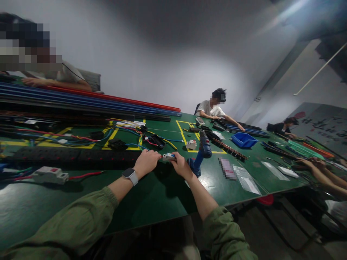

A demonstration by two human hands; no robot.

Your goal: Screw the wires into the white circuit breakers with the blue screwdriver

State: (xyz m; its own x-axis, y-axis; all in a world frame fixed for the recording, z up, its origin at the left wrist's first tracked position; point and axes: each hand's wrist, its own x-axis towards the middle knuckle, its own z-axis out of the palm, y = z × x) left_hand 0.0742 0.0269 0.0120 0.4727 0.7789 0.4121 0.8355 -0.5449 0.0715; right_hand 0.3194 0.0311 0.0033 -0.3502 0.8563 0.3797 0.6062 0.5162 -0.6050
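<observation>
A small white circuit breaker (168, 156) with a blue part is held above the green table, gripped at its right end by the fingers of my right hand (181, 166). My left hand (148, 162), with a watch on its wrist, is closed at the breaker's left end. A bit of red wire (162, 156) shows between its fingertips and the breaker; the rest is hidden. Just right of my right hand stands a blue cordless drill (202, 151). On the table at left lies another white circuit breaker (51, 174) with red wires at both ends.
A long black power strip (73, 158) lies behind my left hand, with loose coloured wires (100, 137) beyond. Further right are another breaker (191, 144), a blue bin (243, 140), a phone (227, 169) and plastic bags (246, 180). Several people sit around the table (151, 198).
</observation>
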